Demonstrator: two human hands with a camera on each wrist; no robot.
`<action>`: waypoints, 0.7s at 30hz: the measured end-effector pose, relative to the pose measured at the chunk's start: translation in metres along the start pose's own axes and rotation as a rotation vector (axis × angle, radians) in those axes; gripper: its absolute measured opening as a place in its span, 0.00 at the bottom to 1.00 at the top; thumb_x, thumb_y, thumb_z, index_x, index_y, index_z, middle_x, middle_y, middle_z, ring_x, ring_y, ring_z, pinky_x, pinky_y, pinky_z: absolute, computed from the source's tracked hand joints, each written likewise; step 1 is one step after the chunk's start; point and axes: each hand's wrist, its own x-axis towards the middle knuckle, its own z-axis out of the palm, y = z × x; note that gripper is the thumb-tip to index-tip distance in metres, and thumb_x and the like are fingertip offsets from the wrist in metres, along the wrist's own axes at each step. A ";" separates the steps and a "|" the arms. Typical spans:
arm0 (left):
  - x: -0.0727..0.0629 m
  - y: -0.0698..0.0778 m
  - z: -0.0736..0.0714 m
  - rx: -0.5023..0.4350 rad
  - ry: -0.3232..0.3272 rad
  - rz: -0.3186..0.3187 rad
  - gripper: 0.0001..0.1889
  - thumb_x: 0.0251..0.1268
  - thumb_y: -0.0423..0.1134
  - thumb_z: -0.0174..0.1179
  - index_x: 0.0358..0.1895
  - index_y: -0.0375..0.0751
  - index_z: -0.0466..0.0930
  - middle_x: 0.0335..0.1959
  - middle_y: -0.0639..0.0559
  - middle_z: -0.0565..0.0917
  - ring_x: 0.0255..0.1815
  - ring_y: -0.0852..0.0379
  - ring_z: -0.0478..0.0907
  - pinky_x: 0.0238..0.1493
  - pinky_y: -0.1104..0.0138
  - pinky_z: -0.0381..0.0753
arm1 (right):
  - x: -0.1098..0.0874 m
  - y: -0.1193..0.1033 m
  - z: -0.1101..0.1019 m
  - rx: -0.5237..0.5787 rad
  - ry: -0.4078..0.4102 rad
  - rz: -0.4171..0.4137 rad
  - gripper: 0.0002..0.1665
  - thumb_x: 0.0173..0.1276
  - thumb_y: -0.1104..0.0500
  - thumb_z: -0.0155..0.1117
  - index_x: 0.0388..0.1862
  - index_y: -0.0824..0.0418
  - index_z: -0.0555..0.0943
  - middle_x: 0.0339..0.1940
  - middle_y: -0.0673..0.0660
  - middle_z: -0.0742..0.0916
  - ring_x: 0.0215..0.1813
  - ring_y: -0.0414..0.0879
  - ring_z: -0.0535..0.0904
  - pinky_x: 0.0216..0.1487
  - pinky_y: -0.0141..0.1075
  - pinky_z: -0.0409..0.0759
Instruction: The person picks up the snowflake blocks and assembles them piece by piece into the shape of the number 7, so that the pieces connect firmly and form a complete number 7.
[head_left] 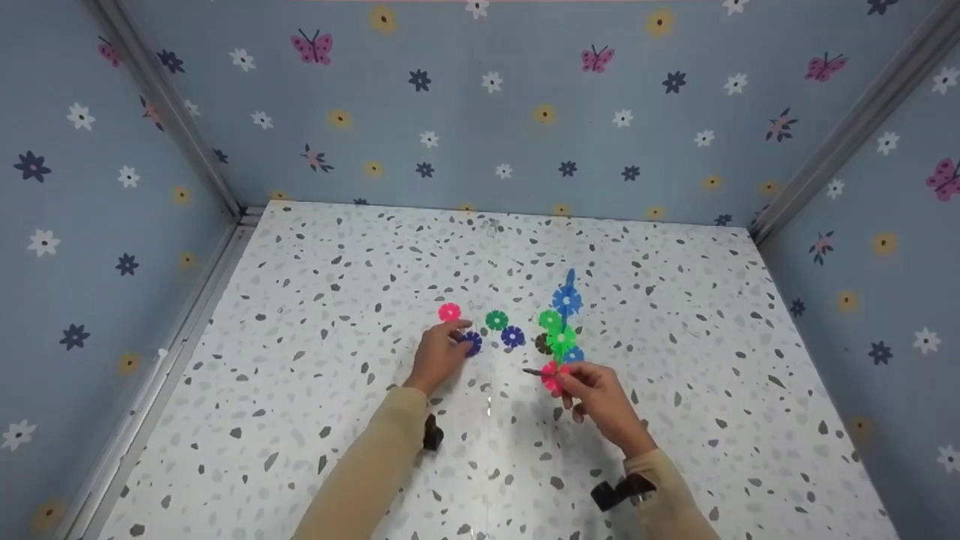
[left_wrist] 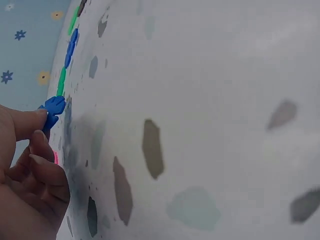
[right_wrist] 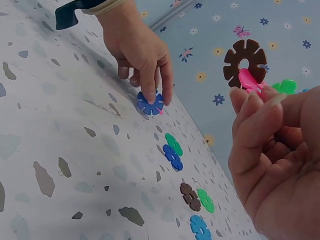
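Note:
My left hand pinches a dark blue notched plastic disc between thumb and fingers, at the table surface. In the right wrist view the same blue disc shows under the fingertips. My right hand grips a pink disc in a joined chain of discs. A brown disc is slotted onto the pink one at the near end. Farther along the chain are a bright green disc and a blue disc, with another blue piece seen edge-on at the far tip.
Loose discs lie flat on the speckled table: pink, dark green, dark blue, light green, brown and blue. Patterned panels stand at the back and both sides.

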 end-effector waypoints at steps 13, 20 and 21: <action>-0.031 0.042 -0.005 -0.292 -0.232 0.072 0.08 0.72 0.38 0.60 0.48 0.40 0.77 0.39 0.48 0.83 0.37 0.36 0.80 0.36 0.51 0.82 | -0.001 -0.002 0.000 0.025 0.048 -0.013 0.10 0.75 0.60 0.60 0.42 0.68 0.81 0.33 0.61 0.85 0.30 0.48 0.78 0.21 0.32 0.76; -0.048 0.061 -0.005 -0.226 -0.253 0.263 0.08 0.71 0.37 0.61 0.48 0.40 0.81 0.37 0.53 0.83 0.35 0.50 0.79 0.32 0.65 0.80 | -0.002 -0.002 0.001 0.014 0.071 -0.063 0.09 0.74 0.62 0.60 0.43 0.69 0.81 0.38 0.63 0.87 0.33 0.49 0.82 0.22 0.34 0.79; -0.050 0.063 -0.005 -0.203 -0.249 0.289 0.07 0.70 0.37 0.62 0.47 0.41 0.82 0.37 0.54 0.83 0.34 0.53 0.79 0.32 0.65 0.80 | -0.002 -0.002 0.002 0.011 0.072 -0.069 0.09 0.74 0.62 0.60 0.43 0.69 0.82 0.38 0.63 0.87 0.33 0.50 0.82 0.22 0.34 0.80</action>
